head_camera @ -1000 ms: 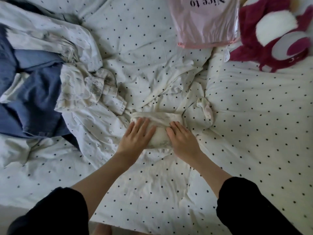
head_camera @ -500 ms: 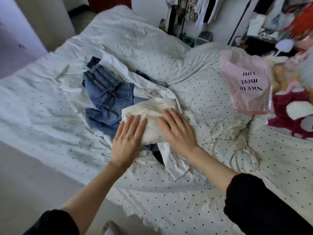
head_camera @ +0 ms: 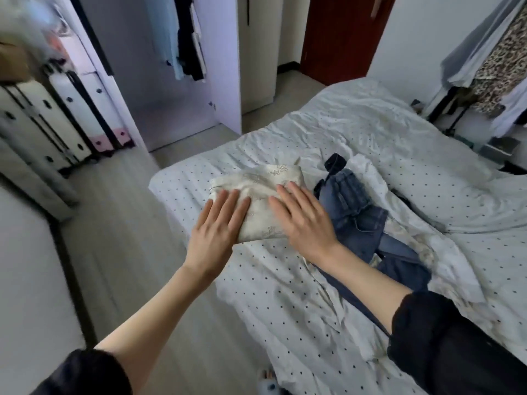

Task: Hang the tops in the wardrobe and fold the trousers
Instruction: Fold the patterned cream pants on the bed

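While both hands, left hand and right hand, are pressing flat and unclenched on the folded cream trousers, folding is finishing. Next, I judge, the jeans on the bed are needing folding.

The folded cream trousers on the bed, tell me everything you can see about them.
The folded cream trousers are a compact, roughly rectangular bundle of soft, light fabric with a faint grey print. They lie flat near the corner of the polka-dot bed, beside the blue jeans. The left hand and right hand press on them with straight fingers.
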The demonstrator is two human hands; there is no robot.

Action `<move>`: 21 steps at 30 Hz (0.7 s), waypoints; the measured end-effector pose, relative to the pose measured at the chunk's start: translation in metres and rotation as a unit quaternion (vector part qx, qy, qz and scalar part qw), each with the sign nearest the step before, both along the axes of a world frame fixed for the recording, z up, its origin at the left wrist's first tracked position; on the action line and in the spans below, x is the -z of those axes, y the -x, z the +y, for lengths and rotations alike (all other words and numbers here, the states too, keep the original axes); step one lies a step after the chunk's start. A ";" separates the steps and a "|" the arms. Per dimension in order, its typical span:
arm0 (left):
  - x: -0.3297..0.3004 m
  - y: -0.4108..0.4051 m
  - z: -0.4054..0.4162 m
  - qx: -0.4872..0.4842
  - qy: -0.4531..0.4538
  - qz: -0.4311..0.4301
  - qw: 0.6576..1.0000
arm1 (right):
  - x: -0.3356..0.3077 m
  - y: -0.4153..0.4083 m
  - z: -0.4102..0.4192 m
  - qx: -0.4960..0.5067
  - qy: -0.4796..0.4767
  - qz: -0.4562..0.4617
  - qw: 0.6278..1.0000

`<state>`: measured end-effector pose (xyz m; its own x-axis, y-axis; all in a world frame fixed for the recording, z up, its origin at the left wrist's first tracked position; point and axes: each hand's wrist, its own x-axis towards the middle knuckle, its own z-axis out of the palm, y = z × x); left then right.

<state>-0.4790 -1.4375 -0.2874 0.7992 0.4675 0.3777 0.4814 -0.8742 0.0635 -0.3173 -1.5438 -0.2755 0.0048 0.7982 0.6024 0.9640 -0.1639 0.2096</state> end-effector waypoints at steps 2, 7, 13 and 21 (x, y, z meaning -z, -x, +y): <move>-0.006 0.007 0.040 -0.015 -0.013 -0.003 1.000 | -0.005 0.003 0.044 -0.019 -0.012 -0.011 1.000; -0.025 0.016 0.175 -0.050 -0.060 -0.003 0.997 | -0.017 0.002 0.195 -0.062 -0.031 -0.028 0.997; -0.058 0.019 0.348 -0.091 -0.081 -0.001 0.993 | -0.045 -0.005 0.385 -0.099 -0.058 -0.051 0.992; -0.095 0.033 0.548 -0.096 -0.108 0.004 0.990 | -0.074 0.005 0.591 -0.109 -0.045 -0.054 0.992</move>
